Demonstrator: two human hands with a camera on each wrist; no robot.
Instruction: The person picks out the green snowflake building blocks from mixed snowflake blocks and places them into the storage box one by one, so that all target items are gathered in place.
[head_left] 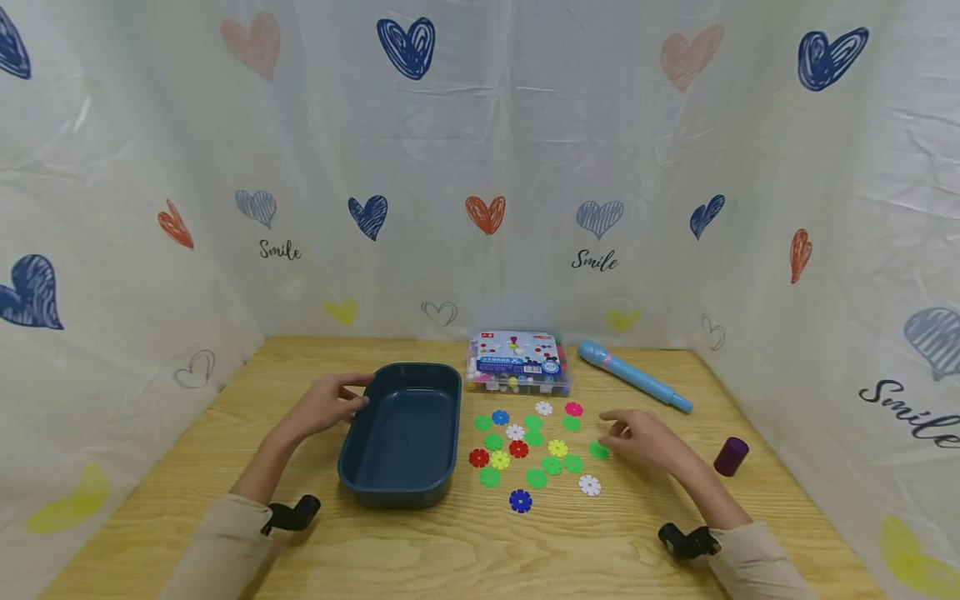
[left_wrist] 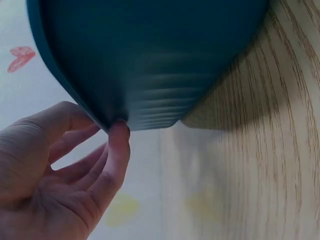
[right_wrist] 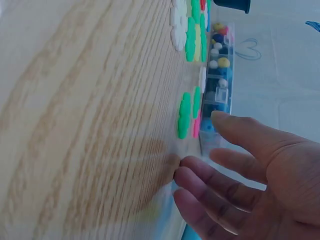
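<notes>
A dark teal rectangular tray (head_left: 397, 498) stands left of the middle of the table. My left hand (head_left: 322, 406) pinches its upper left rim; in the left wrist view the thumb and fingers (left_wrist: 119, 150) meet at the tray's edge (left_wrist: 150, 65). My right hand (head_left: 645, 439) is held over the table with relaxed fingers and nothing in its grasp. Nearest to it lies a green notched disc (head_left: 598, 451), also seen as a green disc (right_wrist: 184, 116) in the right wrist view. Several flat discs, such as a dark blue disc (head_left: 521, 501) and a red disc (head_left: 478, 457), lie scattered between tray and right hand.
Behind the discs sits a clear box (head_left: 517, 363) of colourful beads with a printed label. A light blue tube (head_left: 634, 375) lies at the back right. The purple cylinder (head_left: 731, 457) is near the right edge. A heart-printed curtain (head_left: 487, 150) surrounds the wooden table (head_left: 480, 550).
</notes>
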